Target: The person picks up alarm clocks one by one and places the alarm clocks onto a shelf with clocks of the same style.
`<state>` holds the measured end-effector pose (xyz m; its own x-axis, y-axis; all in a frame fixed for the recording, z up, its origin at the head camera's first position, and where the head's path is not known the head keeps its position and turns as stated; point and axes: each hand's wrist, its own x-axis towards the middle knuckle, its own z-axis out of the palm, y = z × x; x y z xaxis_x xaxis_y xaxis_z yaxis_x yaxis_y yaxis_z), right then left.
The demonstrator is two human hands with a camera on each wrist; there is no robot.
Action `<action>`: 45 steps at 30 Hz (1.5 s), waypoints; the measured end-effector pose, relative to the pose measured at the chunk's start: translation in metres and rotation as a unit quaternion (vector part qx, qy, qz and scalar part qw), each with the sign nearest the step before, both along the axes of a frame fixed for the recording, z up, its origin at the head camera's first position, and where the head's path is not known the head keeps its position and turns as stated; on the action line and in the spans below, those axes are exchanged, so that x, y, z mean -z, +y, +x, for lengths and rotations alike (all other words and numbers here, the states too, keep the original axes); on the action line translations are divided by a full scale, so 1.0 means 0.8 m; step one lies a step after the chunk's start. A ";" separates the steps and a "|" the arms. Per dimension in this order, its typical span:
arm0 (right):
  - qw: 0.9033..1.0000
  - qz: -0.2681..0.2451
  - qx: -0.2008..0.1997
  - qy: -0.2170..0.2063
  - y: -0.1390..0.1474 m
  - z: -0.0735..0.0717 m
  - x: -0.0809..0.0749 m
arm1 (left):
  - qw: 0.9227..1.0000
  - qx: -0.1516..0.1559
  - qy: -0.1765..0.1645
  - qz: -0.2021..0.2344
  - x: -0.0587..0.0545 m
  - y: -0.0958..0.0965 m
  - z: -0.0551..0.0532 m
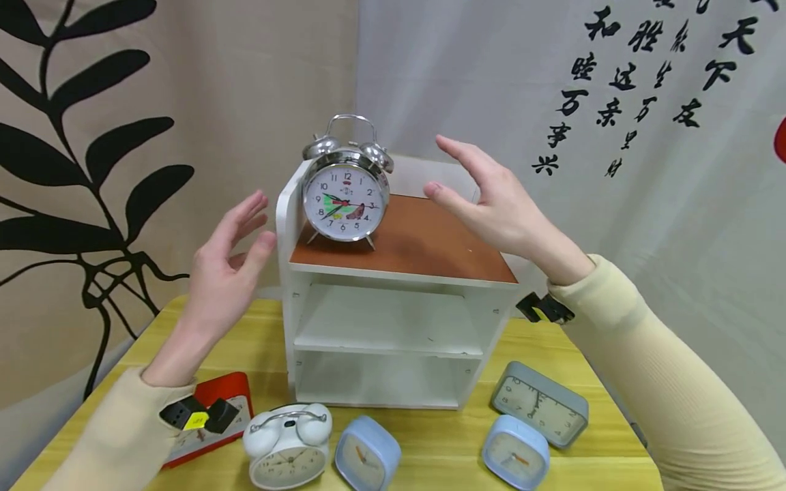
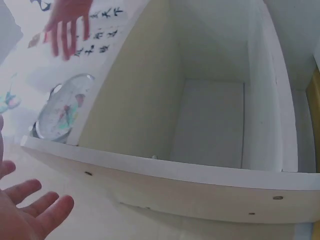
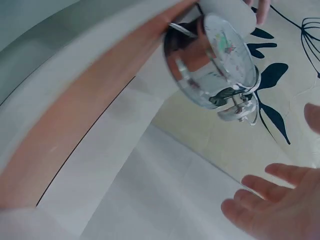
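A silver twin-bell alarm clock (image 1: 346,194) stands upright at the left end of the brown top of a small white shelf unit (image 1: 387,351). My left hand (image 1: 228,273) is raised in the air just left of the unit, fingers relaxed and holding nothing. To the right of the clock, my right hand (image 1: 491,198) hovers above the brown top, thumb and fingers apart, touching nothing. In the left wrist view the clock (image 2: 62,110) shows past the unit's side panel. From the right wrist view, the clock's shiny side (image 3: 215,62) shows apart from my fingers (image 3: 255,192).
On the wooden table (image 1: 258,341) before the unit sit a red clock (image 1: 230,402), a white twin-bell clock (image 1: 288,447), a blue clock (image 1: 368,453), a second blue clock (image 1: 516,451) and a grey clock (image 1: 540,404). Curtains (image 1: 442,61) hang behind.
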<state>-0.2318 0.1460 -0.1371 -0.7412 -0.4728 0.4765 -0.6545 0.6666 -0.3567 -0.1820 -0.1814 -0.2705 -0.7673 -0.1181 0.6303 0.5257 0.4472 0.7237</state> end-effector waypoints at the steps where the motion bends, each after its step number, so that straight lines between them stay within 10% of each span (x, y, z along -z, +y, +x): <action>1: 1.000 -0.007 0.002 0.015 0.007 0.003 0.005 | 1.000 -0.005 0.002 -0.001 0.001 -0.001 0.004; 13: 0.986 -0.088 0.078 0.120 0.072 0.021 0.062 | 0.999 -0.021 0.010 -0.035 0.041 -0.011 0.041; 24: 0.984 -0.117 0.118 0.063 0.102 0.017 0.100 | 0.995 0.010 -0.016 -0.094 0.084 -0.012 0.067; 33: 0.978 -0.182 0.106 0.011 0.104 0.010 0.122 | 0.978 -0.008 -0.097 -0.185 0.120 -0.022 0.080; 45: 0.964 -0.226 0.131 0.054 0.101 -0.003 0.147 | 0.968 -0.008 -0.137 -0.212 0.158 -0.029 0.092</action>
<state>-0.2339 0.2272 -0.2544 -0.7409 -0.0013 0.6716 -0.5346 0.6064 -0.5886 -0.1086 -0.2045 -0.3971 -0.9128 0.0935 0.3976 0.3305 0.7411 0.5844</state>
